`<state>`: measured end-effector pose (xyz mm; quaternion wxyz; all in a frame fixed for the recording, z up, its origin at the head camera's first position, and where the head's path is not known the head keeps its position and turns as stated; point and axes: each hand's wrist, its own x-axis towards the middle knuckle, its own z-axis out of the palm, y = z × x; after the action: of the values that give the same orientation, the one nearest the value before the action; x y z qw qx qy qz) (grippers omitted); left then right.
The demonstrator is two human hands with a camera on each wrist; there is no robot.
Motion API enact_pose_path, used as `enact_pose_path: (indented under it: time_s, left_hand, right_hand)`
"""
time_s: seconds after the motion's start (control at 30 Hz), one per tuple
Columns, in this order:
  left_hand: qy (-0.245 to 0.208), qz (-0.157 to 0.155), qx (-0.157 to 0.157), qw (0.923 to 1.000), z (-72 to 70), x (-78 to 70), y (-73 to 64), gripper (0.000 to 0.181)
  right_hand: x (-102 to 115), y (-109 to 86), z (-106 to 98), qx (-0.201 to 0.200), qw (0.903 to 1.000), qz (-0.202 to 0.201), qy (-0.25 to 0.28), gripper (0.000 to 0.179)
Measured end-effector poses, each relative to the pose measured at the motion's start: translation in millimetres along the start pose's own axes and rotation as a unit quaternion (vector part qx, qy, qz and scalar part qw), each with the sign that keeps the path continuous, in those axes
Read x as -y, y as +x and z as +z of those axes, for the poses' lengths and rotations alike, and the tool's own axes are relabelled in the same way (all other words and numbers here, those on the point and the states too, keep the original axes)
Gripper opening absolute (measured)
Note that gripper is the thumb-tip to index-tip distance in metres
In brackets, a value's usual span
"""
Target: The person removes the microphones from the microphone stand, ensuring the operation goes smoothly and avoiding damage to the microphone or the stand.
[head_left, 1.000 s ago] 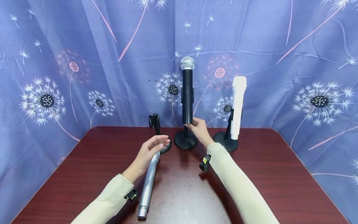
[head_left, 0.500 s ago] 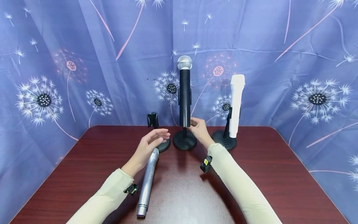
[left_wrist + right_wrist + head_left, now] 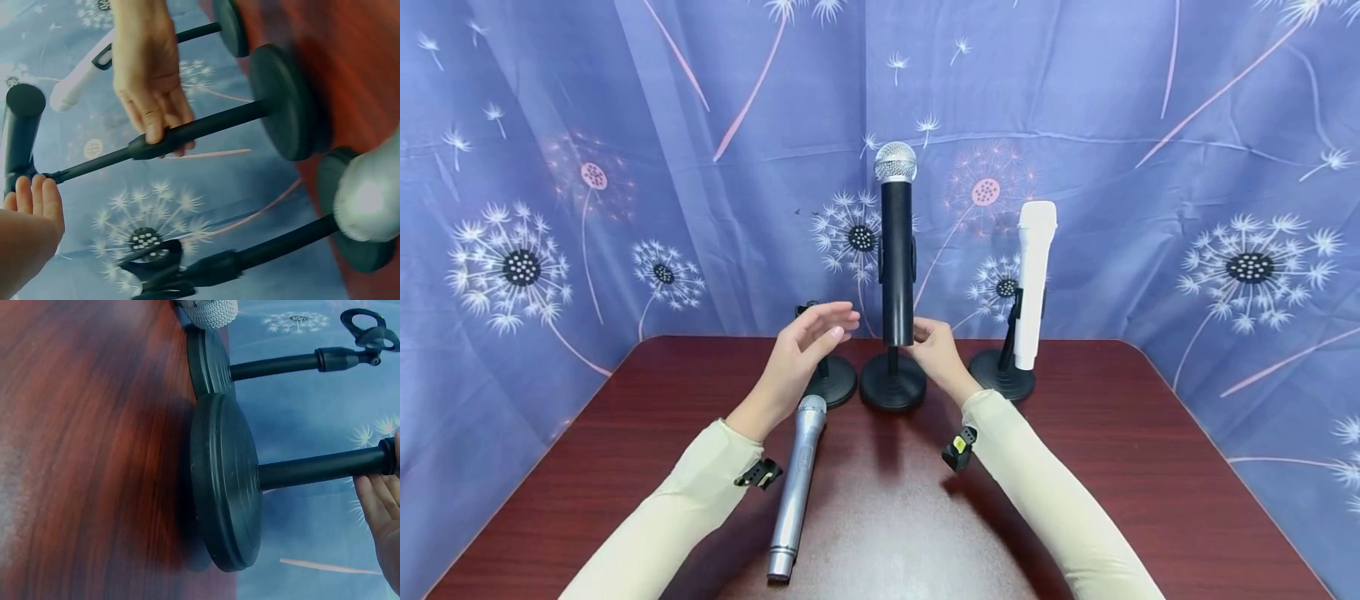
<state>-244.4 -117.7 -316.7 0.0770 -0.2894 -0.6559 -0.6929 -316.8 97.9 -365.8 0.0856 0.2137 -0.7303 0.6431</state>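
Observation:
My right hand (image 3: 938, 352) grips the middle stand, thumb and fingers on the thick collar (image 3: 147, 148) of its pole. That stand's round black base (image 3: 892, 385) is on the table, and its clip holds a black microphone (image 3: 897, 258) with a silver mesh head, tilted toward me. My left hand (image 3: 801, 354) is raised left of it with fingers extended. In the left wrist view, the left fingertips (image 3: 39, 187) are right beside the clip end of the pole and the black microphone. A silver microphone (image 3: 797, 483) lies on the table below the left hand.
Partly behind the left hand stands another black microphone stand (image 3: 835, 383), its clip (image 3: 369, 328) bare. To the right, a white microphone (image 3: 1035, 283) sits in a third stand (image 3: 1003, 379). A blue dandelion-print curtain (image 3: 760, 217) surrounds the table's (image 3: 1097, 433) back and sides.
My left hand has risen from above the silver microphone's head to beside the middle stand. The middle stand has come slightly nearer, while the right hand keeps its grip.

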Motion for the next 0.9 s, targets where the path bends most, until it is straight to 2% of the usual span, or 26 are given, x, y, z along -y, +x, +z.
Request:
enact_pose_path:
  time_s: [0.2, 0.3, 0.37, 0.6, 0.77, 0.9]
  left_hand:
    - [0.006, 0.009, -0.026, 0.9996, 2.6, -16.6, 16.9, 0.037]
    - [0.006, 0.013, -0.031, 0.9994, 2.8, -24.1, 24.7, 0.038]
    - [0.008, 0.011, -0.028, 0.9995, 2.5, -28.4, 29.4, 0.039]
    - [0.009, 0.008, -0.015, 0.9998, 5.3, -39.1, 45.1, 0.044]
    - [-0.001, 0.004, 0.001, 1.0, 8.7, -44.9, 58.9, 0.047]
    - [-0.004, -0.021, 0.007, 0.9997, 12.1, -48.4, 67.8, 0.051]
  right_hand:
    - [11, -8.8, 1, -0.004, 0.9992, -0.027, -0.029, 0.026]
    - [14, -11.8, 2, -0.007, 0.9991, -0.033, -0.025, 0.026]
    - [14, -13.3, 3, -0.004, 0.9993, -0.035, -0.013, 0.026]
    - [-9, -13.4, 2, 0.008, 0.9988, -0.047, 0.008, 0.025]
    - [11, -25.9, 6, 0.018, 0.999, -0.041, 0.001, 0.024]
    - [17, -30.6, 9, 0.02, 0.9991, -0.035, -0.012, 0.024]
